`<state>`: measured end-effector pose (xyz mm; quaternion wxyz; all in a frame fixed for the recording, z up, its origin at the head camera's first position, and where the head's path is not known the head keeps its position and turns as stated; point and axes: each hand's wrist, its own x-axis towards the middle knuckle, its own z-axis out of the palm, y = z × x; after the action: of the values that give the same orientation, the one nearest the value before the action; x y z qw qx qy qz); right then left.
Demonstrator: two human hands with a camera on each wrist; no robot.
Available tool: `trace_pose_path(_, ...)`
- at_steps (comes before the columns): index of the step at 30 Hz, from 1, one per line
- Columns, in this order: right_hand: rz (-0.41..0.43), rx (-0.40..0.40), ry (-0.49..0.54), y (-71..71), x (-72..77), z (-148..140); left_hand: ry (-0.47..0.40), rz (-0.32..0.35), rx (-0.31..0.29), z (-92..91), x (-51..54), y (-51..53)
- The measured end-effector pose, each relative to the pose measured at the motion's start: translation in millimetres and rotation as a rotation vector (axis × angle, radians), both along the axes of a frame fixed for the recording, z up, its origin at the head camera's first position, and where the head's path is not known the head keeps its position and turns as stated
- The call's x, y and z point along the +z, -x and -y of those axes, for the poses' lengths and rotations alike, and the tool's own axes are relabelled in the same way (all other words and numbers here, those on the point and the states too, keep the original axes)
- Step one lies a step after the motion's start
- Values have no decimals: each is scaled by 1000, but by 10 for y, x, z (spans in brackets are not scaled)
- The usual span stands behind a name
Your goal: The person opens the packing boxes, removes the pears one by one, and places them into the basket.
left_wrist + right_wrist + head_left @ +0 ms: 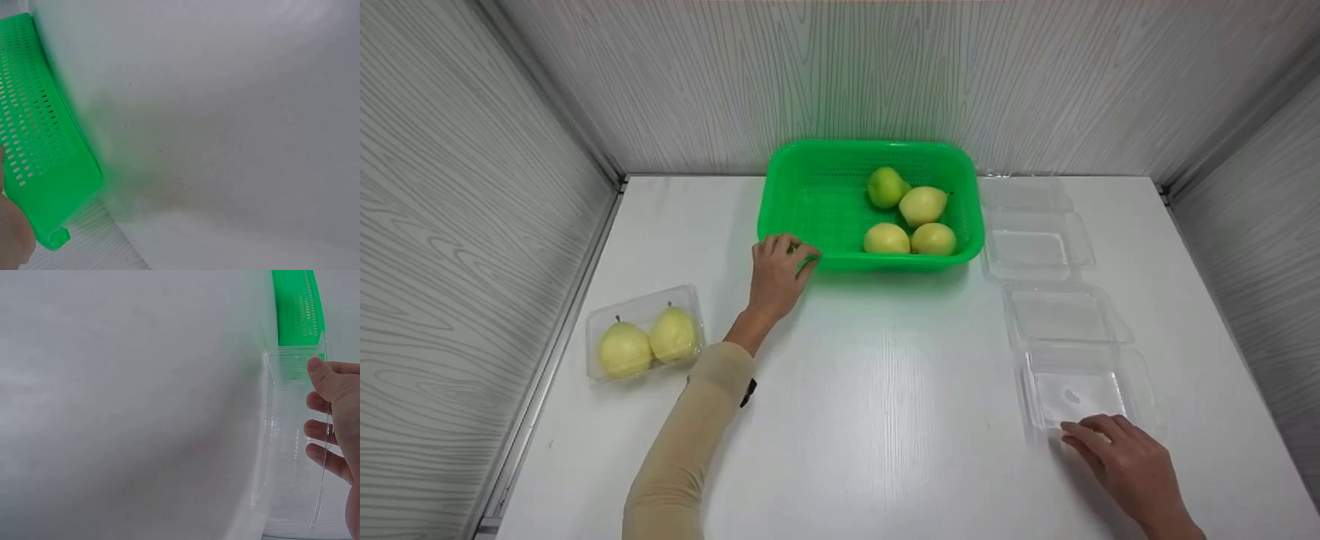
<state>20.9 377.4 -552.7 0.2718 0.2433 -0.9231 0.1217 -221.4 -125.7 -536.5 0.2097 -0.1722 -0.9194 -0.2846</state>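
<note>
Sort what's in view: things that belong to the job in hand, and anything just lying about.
Belongs to the job:
green basket, gripped by the left hand
four pears inside it
near open container, its edge held by the right hand

Likely also:
far open container
packed container with two pears

Just about:
seemingly only the setting, white table and patterned walls

Basket (pixel 814 199), upper centre, gripped at rim by left hand (pixel 776 279); four pears (pixel 922 207) inside. Two pears (pixel 624 350) seen in closed box (pixel 645 315), centre left. Open box (pixel 1080 386), lower right, held by right hand (pixel 1132 466).
</note>
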Motion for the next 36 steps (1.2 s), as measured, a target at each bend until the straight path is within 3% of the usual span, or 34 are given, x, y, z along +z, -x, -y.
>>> trace_pose_path(12,-45,-18,-1,-33,27,-283,-1,-18,0,-4,-12,5)
trace_pose_path(23,15,-75,-2,-83,62,-521,-2,11,-5,10,0,-6)
trace_pose_path(29,-15,-78,5,-76,53,-563,-17,-11,-1,13,-10,-3)
trace_pose_path(36,-16,-155,-80,-39,153,-489,-10,-9,2,7,-19,13)
